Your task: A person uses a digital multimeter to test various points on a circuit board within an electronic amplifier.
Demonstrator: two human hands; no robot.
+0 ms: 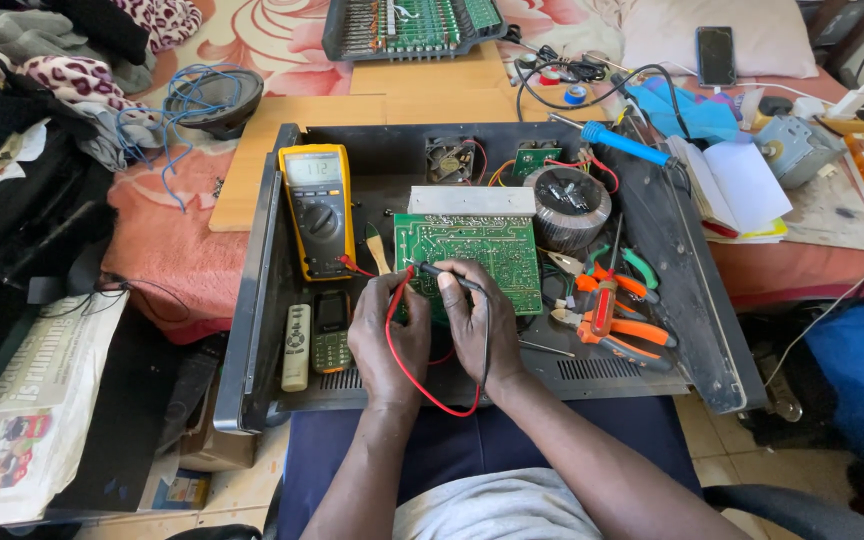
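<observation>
Both hands sit side by side at the near edge of the green board (467,262), which lies flat inside the open black chassis (262,300), its long axis running left to right. The left hand (388,330) is pinched around the red probe (407,280), tip down near the board's near-left corner. The right hand (479,320) grips the black probe (452,275), which points left toward the red one; the two tips almost meet. The board lies straight ahead of both hands, its far edge against a silver heatsink (470,200). The yellow meter (318,208) stands at the chassis's far-left corner, nearer the left hand. Pliers (612,320) lie right of the board.
</observation>
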